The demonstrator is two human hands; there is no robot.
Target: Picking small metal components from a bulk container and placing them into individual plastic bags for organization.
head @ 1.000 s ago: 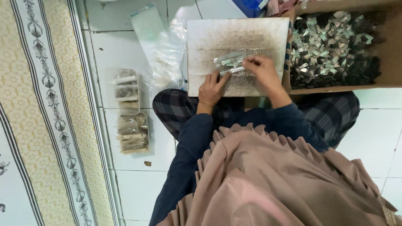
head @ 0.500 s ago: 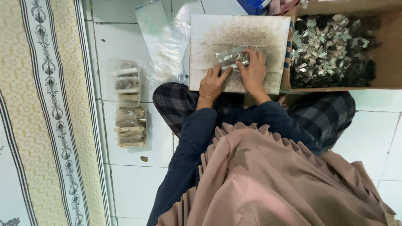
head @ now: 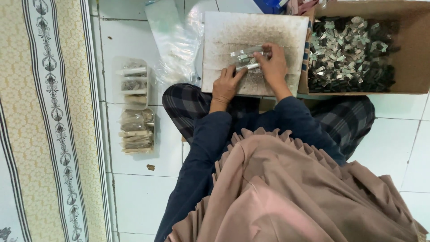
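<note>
The work surface is a pale, soot-speckled board resting across the person's lap, its far edge toward the top of the view and its right edge touching the wall of an open cardboard box. The box holds a heap of small silver and black metal pieces. At the centre of the board lies a small clear packet filled with such pieces. The left hand lies flat near the board's near edge, fingers together, forefinger extended to touch the packet's lower end. The right hand covers the packet's right end with its fingers curled over it; whether thumb and fingers pinch the film cannot be determined from this angle. Bare board remains above the packet and along the left margin; the right margin is closed by the box wall. To the left of the board, loose clear plastic bags lie on the white tiled floor, and further left two stacks of filled packets lie near a patterned mat. Compared with half a second earlier, the hands sit in nearly the same place on the board, the right hand having shifted slightly toward the packet's right end.
</note>
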